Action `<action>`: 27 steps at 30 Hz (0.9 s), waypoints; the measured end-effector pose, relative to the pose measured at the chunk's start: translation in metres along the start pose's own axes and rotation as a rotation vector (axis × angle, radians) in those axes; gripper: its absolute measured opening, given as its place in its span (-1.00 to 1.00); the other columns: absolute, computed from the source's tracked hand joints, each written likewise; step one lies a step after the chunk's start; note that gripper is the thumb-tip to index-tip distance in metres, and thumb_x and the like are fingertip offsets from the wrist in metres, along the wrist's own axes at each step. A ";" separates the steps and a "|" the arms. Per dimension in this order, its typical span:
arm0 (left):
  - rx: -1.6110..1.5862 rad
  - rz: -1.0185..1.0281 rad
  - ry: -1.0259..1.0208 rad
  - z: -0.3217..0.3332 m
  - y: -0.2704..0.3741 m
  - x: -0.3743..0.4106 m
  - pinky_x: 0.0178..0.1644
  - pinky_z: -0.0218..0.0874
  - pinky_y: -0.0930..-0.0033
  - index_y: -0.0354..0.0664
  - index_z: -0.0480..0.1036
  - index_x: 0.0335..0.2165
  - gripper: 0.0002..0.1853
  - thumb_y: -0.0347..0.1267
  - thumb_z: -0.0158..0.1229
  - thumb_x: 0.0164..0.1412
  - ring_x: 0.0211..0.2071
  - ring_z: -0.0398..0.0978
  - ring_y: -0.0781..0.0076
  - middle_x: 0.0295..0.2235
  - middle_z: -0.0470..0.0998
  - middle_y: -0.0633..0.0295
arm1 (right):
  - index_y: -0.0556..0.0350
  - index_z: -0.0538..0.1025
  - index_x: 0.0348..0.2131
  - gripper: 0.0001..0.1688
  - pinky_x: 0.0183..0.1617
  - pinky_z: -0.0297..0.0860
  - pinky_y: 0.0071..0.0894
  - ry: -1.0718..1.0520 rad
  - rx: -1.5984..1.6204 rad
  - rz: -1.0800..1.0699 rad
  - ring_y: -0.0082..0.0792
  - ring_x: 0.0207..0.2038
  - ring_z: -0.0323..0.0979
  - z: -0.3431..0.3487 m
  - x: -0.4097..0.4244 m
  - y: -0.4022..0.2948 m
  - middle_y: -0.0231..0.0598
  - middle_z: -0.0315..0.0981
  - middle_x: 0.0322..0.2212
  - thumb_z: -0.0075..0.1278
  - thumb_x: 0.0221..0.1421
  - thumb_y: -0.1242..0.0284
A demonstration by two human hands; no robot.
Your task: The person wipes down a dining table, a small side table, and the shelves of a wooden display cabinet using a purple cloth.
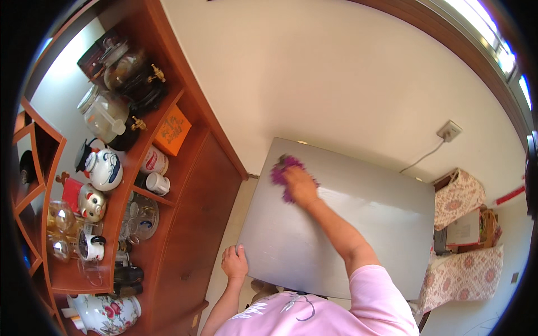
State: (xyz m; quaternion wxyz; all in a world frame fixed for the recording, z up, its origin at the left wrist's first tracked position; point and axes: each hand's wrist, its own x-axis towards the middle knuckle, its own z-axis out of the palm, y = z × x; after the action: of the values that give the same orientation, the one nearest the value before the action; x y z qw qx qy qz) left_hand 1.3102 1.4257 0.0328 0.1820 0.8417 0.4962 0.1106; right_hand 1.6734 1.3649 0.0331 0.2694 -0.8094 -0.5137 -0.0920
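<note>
My right hand point(300, 187) presses a fuzzy purple cleaning cloth point(291, 164) onto the grey top point(378, 218) of a large flat piece of furniture or appliance, near its far left corner. The cloth shows around my fingers, and a small dark patch lies at its far edge. At the near left edge of the grey top rests my left hand point(235, 262), its thumb apart from the fingers and nothing seen in it. Light streaks show on the surface.
A reddish-brown wooden cabinet point(189, 210) on the left holds glass jars, a white teapot point(105, 170), a pig figurine point(92, 203) and a floral vase point(109, 313). A wall socket point(449, 131) with a cord is behind; cloth-covered furniture point(462, 273) stands right.
</note>
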 end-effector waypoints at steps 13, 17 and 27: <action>0.025 0.016 -0.024 0.000 0.007 -0.003 -0.10 0.31 -0.14 -0.29 0.48 -0.28 -0.50 -0.03 -0.10 0.41 -0.11 0.48 -0.15 -0.20 0.56 -0.05 | 0.16 0.52 -0.02 -0.59 0.23 0.27 -0.01 0.431 -0.556 0.691 0.06 0.08 0.38 -0.146 -0.218 0.134 0.01 0.49 -0.01 -0.12 0.14 0.52; 0.032 0.041 0.037 0.000 -0.003 0.000 -0.10 0.31 -0.17 -0.27 0.45 -0.31 -0.48 0.00 -0.15 0.42 -0.12 0.49 -0.18 -0.22 0.54 -0.06 | 0.07 0.54 -0.10 -0.62 0.11 0.36 -0.01 0.266 -0.140 0.524 0.01 0.02 0.43 -0.084 -0.128 0.006 -0.07 0.52 -0.08 -0.08 0.04 0.55; 0.077 -0.029 -0.060 0.004 -0.006 0.003 -0.08 0.33 -0.13 -0.28 0.47 -0.20 -0.45 0.03 -0.16 0.42 -0.05 0.47 -0.11 -0.14 0.54 -0.03 | 0.00 0.50 0.07 -0.53 0.36 0.19 -0.03 -0.086 0.012 0.099 -0.04 0.25 0.30 -0.106 -0.235 -0.071 -0.12 0.42 0.13 -0.08 0.15 0.49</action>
State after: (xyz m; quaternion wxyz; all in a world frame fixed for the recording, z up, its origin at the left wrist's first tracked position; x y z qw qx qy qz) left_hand 1.3081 1.4302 0.0270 0.1660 0.8437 0.5066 0.0633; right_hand 1.5171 1.1480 0.0458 0.2561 -0.8354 -0.4846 -0.0406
